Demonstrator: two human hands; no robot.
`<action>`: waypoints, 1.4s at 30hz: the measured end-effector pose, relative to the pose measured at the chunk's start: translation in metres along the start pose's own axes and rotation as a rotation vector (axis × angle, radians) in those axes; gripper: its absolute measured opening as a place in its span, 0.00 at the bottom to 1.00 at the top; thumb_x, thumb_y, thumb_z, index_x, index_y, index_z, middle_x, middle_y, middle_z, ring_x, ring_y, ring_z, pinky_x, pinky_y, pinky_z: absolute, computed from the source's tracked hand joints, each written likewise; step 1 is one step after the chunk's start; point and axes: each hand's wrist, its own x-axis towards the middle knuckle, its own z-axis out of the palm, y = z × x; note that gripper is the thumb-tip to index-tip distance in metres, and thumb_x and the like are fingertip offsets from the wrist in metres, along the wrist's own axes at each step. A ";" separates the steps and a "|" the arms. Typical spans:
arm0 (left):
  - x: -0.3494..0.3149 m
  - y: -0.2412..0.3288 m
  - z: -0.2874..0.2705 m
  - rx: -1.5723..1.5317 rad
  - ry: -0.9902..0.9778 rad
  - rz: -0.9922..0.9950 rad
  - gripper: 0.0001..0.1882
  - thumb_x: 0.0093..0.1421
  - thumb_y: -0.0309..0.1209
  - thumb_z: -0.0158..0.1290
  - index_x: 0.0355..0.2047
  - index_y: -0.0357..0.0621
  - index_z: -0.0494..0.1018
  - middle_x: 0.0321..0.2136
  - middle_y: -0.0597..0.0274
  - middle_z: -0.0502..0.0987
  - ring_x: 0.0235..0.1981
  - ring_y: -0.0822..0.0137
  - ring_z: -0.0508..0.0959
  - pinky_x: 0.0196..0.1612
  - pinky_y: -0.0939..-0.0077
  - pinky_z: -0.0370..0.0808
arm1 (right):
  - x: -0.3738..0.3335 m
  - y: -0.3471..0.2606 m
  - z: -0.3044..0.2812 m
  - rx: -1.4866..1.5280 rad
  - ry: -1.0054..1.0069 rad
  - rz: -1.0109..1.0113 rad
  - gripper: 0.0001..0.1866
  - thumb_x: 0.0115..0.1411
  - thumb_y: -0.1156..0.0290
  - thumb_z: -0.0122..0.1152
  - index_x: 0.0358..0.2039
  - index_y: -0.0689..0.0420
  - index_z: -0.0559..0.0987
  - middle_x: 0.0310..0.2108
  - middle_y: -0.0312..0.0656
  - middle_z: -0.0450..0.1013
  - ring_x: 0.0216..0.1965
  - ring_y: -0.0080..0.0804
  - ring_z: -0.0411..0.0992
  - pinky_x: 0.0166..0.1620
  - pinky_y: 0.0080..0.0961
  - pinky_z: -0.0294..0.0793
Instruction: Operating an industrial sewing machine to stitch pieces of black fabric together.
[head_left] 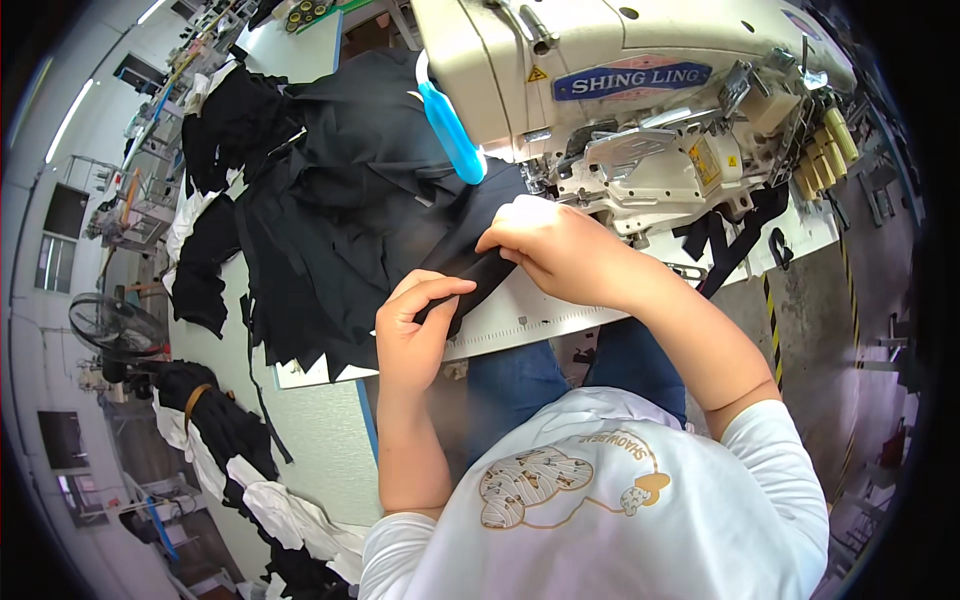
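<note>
Black fabric (340, 200) lies in loose folds across the sewing machine's bed, its near edge running along in front of me. My left hand (412, 325) pinches that edge between thumb and fingers. Closer to the needle area, my right hand (555, 245) has its fingers closed on the same fabric; the fingertips are partly hidden by the hand. Just beyond it stands the cream sewing machine (500, 60), with metal guides and its presser foot (535, 178). A bright blue lamp (452, 130) hangs from the machine's left end, above the fabric.
Black strips (745, 235) hang at the machine's right, below yellow tension knobs (830, 150). Left of the fabric, black garments (210, 260) and white cloth (290, 515) are piled along a light table (325, 450). A floor fan (115, 325) stands farther left.
</note>
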 end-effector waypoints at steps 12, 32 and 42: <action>0.000 -0.004 -0.005 0.058 -0.057 0.052 0.07 0.64 0.24 0.61 0.41 0.37 0.85 0.36 0.63 0.78 0.38 0.73 0.76 0.42 0.80 0.71 | 0.005 0.004 0.013 0.046 0.025 0.019 0.06 0.59 0.76 0.67 0.34 0.58 0.77 0.33 0.42 0.76 0.40 0.46 0.76 0.43 0.40 0.77; 0.015 -0.045 0.066 0.717 0.078 0.679 0.38 0.50 0.36 0.71 0.62 0.49 0.72 0.64 0.59 0.72 0.61 0.51 0.73 0.66 0.52 0.66 | -0.060 0.003 0.010 -0.426 0.358 -0.276 0.17 0.43 0.68 0.65 0.36 0.54 0.80 0.37 0.36 0.75 0.40 0.33 0.80 0.34 0.30 0.79; 0.094 -0.017 0.060 0.527 -0.079 0.634 0.15 0.46 0.20 0.62 0.36 0.43 0.83 0.35 0.53 0.82 0.41 0.48 0.81 0.47 0.57 0.77 | -0.032 -0.007 -0.027 -0.442 0.530 -0.245 0.13 0.51 0.79 0.75 0.38 0.54 0.86 0.34 0.42 0.84 0.30 0.38 0.83 0.31 0.30 0.80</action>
